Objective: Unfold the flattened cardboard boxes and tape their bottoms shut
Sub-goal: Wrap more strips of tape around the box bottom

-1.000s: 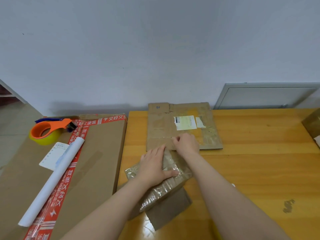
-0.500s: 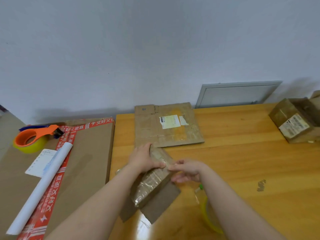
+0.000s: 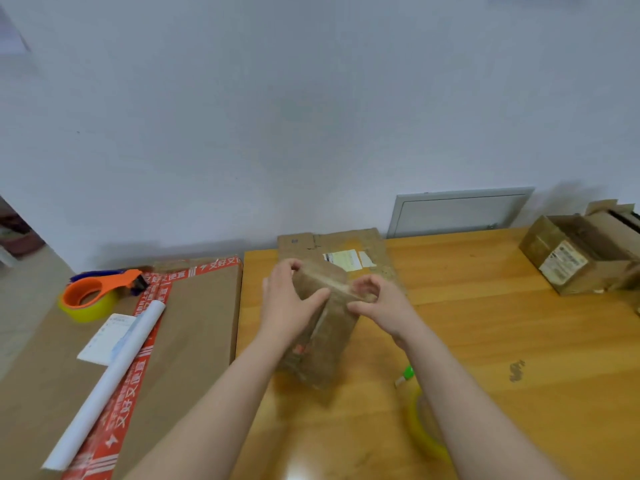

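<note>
A small brown cardboard box (image 3: 325, 337), covered in old clear tape, stands lifted off the wooden table (image 3: 485, 341) between my hands. My left hand (image 3: 287, 306) grips its left side with the thumb across the top face. My right hand (image 3: 377, 303) holds its right upper edge with curled fingers. Behind it a flattened cardboard box (image 3: 356, 252) with a white label lies flat against the wall. A roll of yellow-edged clear tape (image 3: 426, 431) lies on the table under my right forearm.
A large carton with red printed tape (image 3: 194, 327) lies at the left, carrying an orange tape dispenser (image 3: 93, 296), a rolled white sheet (image 3: 110, 375) and a paper slip. An opened box (image 3: 581, 258) sits at the far right. A grey panel (image 3: 457, 211) leans on the wall.
The small box went from lying flat under my hands to being raised and opened up between them. My right hand moved from its near edge to its upper right side.
</note>
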